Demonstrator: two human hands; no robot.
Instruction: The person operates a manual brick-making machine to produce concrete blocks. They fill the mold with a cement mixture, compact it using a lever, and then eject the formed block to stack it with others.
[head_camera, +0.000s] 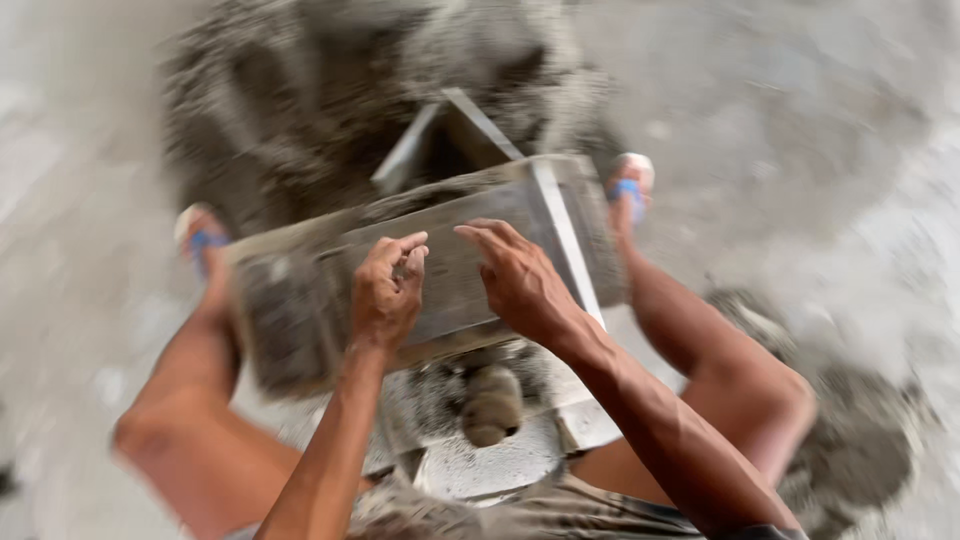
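A grey rectangular metal mould (455, 265), smeared with cement, lies tilted between my knees. My left hand (385, 295) rests on its flat side with the fingers curled, fingertips touching the metal. My right hand (515, 275) lies on the same face just to the right, fingers spread and pressing down. Neither hand wraps around anything. Under the mould sits a pale concrete block (490, 455) with a round lump of wet mix (492, 405) on it. The picture is motion-blurred.
A big heap of grey cement mix (330, 90) lies ahead on the concrete floor (800, 120). My feet in blue-strapped sandals (628, 185) flank the mould. Another patch of dark mix (860, 440) lies at the right.
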